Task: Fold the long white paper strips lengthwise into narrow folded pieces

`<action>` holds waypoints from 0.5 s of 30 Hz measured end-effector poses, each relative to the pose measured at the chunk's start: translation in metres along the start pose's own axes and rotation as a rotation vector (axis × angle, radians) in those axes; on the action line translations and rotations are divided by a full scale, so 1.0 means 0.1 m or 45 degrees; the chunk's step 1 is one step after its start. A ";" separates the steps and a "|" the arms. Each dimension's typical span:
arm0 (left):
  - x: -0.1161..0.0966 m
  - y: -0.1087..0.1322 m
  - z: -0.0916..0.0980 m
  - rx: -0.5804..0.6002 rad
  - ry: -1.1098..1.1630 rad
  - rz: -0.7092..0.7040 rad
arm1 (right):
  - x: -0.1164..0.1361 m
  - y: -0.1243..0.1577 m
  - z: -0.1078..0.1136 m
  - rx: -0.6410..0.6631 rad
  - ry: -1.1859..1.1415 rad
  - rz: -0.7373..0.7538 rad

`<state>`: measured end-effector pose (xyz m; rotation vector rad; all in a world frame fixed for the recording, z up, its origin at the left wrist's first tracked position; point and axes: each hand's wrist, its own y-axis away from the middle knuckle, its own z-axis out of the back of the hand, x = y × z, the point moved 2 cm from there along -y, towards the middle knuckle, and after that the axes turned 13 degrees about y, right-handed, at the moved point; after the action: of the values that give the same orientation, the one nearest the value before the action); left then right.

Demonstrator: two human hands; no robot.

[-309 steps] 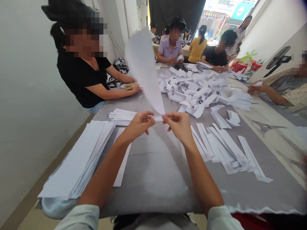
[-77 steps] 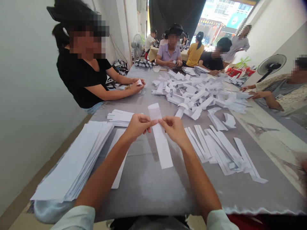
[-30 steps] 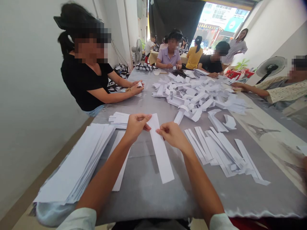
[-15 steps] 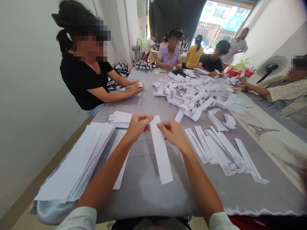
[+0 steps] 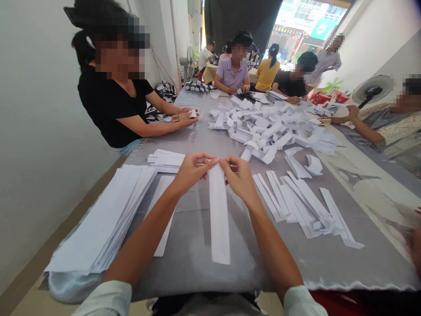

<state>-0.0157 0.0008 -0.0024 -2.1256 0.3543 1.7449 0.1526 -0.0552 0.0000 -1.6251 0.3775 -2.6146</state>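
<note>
A long white paper strip (image 5: 219, 219) hangs down from both my hands, its upper end pinched between thumbs and fingers. My left hand (image 5: 194, 171) grips the top left corner, and my right hand (image 5: 239, 175) grips the top right, with the thumb tips almost touching. Left of my hands, a single strip (image 5: 164, 237) lies on the table, partly under my forearm. Behind my left hand is a small stack of paper strips (image 5: 166, 160). To the right of my right hand lie several narrow folded strips (image 5: 296, 202).
A tall stack of white paper sheets (image 5: 95, 219) sits at the table's left edge. A large heap of folded paper pieces (image 5: 263, 123) covers the table's far middle. A person in black (image 5: 112, 105) stands at the left, handling a small paper piece. Others sit around the grey tablecloth (image 5: 184, 272).
My hands have come together at the strip's top edge, the right one moving up and left. The strip's lower end has swung left, so it hangs straighter.
</note>
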 end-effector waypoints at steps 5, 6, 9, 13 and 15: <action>0.01 0.00 -0.01 -0.017 0.026 0.032 | 0.00 0.00 0.03 -0.103 0.113 0.041; 0.02 0.00 -0.02 -0.015 0.022 0.039 | -0.01 0.00 0.03 -0.133 0.117 0.040; 0.07 -0.01 -0.02 -0.024 -0.021 0.062 | -0.02 -0.02 0.05 -0.207 0.119 0.040; 0.09 0.00 -0.04 -0.002 -0.069 -0.007 | -0.02 -0.03 0.04 -0.276 0.165 0.035; 0.08 0.02 -0.07 0.038 -0.101 -0.032 | 0.00 -0.02 0.03 -0.295 0.186 0.049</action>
<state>-0.0082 -0.0036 -0.0087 -2.0247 0.3292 1.7925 0.1554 -0.0535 0.0021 -1.4680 0.7362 -2.7559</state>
